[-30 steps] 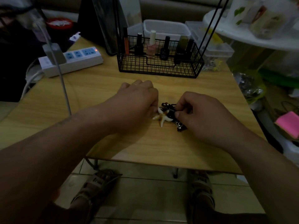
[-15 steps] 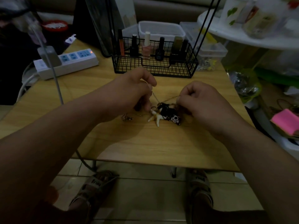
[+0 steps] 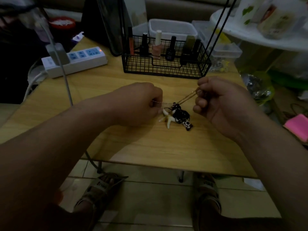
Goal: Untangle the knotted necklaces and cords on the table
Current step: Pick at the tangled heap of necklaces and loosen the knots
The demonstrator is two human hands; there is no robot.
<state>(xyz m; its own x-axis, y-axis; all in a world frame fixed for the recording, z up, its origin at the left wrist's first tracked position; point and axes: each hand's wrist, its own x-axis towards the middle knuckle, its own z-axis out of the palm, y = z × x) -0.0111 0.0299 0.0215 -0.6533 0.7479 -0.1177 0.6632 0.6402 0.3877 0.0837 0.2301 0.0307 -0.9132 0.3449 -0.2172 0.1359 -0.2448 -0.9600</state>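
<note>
While the tangle (black cord, starfish charm) lies between them, left hand and right hand each pinch its gold chain taut.

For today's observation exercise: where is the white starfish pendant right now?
In the head view, the starfish pendant lies on the table, just right of the left hand, against the black cord tangle.
</note>
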